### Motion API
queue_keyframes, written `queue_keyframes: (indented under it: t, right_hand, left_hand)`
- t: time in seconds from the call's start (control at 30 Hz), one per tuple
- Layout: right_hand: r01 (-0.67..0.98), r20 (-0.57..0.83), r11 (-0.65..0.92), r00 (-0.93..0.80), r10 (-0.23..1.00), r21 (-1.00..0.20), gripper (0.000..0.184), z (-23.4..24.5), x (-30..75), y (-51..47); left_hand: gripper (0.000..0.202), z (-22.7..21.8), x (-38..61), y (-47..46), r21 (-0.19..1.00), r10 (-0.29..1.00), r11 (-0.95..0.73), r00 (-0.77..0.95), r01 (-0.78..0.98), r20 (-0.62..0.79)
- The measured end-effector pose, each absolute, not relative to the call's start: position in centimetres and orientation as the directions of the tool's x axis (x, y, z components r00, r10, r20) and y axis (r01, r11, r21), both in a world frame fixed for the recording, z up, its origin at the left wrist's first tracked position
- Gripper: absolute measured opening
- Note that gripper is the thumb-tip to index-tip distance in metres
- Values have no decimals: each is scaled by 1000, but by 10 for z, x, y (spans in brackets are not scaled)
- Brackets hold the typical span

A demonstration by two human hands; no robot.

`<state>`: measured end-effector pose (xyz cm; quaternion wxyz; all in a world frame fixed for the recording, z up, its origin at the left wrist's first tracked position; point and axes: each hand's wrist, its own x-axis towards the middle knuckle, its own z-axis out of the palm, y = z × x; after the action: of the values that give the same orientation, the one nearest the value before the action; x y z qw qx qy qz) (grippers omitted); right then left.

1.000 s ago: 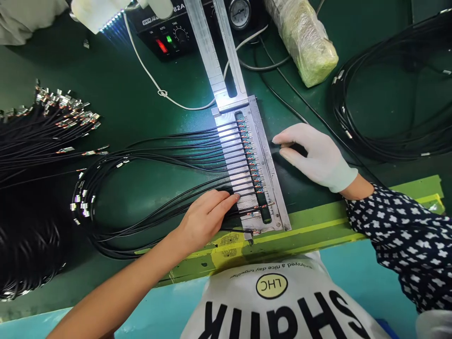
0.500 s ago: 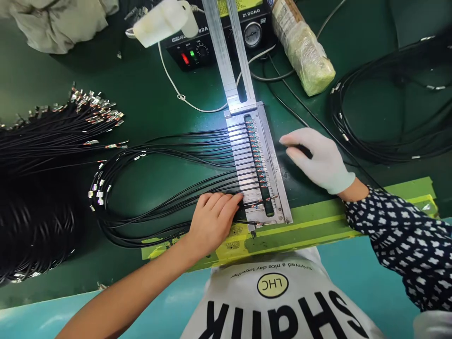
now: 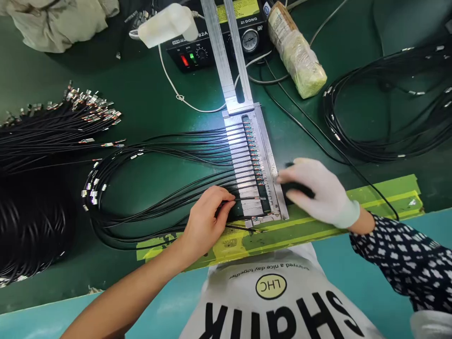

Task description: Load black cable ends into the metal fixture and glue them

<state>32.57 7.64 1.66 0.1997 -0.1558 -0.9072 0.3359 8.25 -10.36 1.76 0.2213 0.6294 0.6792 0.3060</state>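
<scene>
A metal fixture plate (image 3: 271, 160) lies on the green bench with several black wires (image 3: 183, 155) laid side by side across its slots, their red-tipped ends in a dark channel. My bare left hand (image 3: 206, 219) rests at the near left of the plate, thumb and forefinger pinched on one black wire (image 3: 243, 198) that reaches into the fixture. My right hand (image 3: 319, 190), in a white glove, is curled over a small black object (image 3: 298, 188) pressed against the plate's right edge.
A big bundle of black wires with metal terminals (image 3: 52, 136) lies at the left. Coiled black cables (image 3: 388, 117) fill the right. A control box (image 3: 226, 33), a white lamp (image 3: 165, 23), a wrapped packet (image 3: 296, 52) and a metal rail (image 3: 229, 56) stand behind. Yellow-green tape (image 3: 318, 226) lines the near edge.
My right hand slid toward me along the plate's right edge with the black object. My left hand's flat fingers closed into a pinch on one wire.
</scene>
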Motion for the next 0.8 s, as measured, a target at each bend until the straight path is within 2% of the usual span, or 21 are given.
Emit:
queue_keyframes:
  t: [0.1, 0.2, 0.5, 0.8]
  right_hand:
    - [257, 250, 634, -762, 597, -729, 33, 5, 319, 96]
    - [279, 179, 531, -734, 655, -800, 33, -7, 315, 102]
    - [312, 160, 560, -753, 638, -767, 29, -8, 313, 103]
    - [320, 147, 572, -768, 623, -756, 23, -8, 313, 105]
  left_hand:
    - [13, 12, 83, -91, 660, 984, -29, -93, 751, 149]
    - [14, 6, 85, -84, 634, 979, -81, -59, 769, 197]
    - [21, -4, 85, -81, 444, 946, -219, 78, 869, 314]
    - [27, -6, 81, -79, 380, 923, -328, 209, 865, 323]
